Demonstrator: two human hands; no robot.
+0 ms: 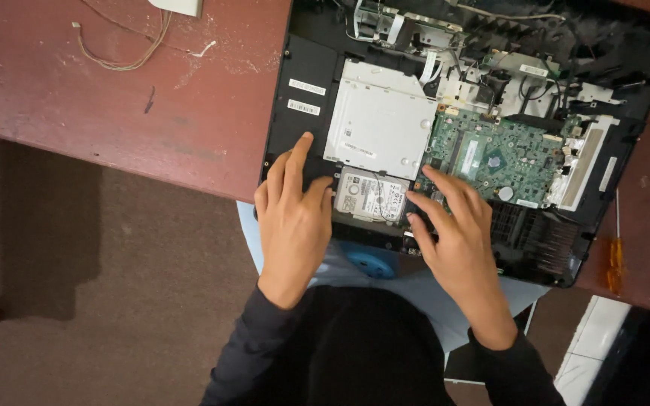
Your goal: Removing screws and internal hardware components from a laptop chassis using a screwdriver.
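**Both hands working at the small drive in the opened computer**

I am resting my left hand flat on the black back shell of the opened computer, its grip released, fingers stretched out, with the thumb side touching the left edge of the small silver hard drive. My right hand is lying on the other side of that drive, also with nothing grasped; its fingers are spreading over the lower left corner of the green circuit board, and its thumb is pointing toward the drive's right edge. The drive is sitting in its bay between my two hands, near the edge of the red surface closest to me.

Just beyond the drive, a larger flat silver cover plate is lying against the circuit board's left side. Ribbon cables and wires are crowding the far part of the shell. A screwdriver with an amber handle is lying on the surface beside the shell's right edge. A loose bundle of thin wire is lying near the far left corner of the surface.
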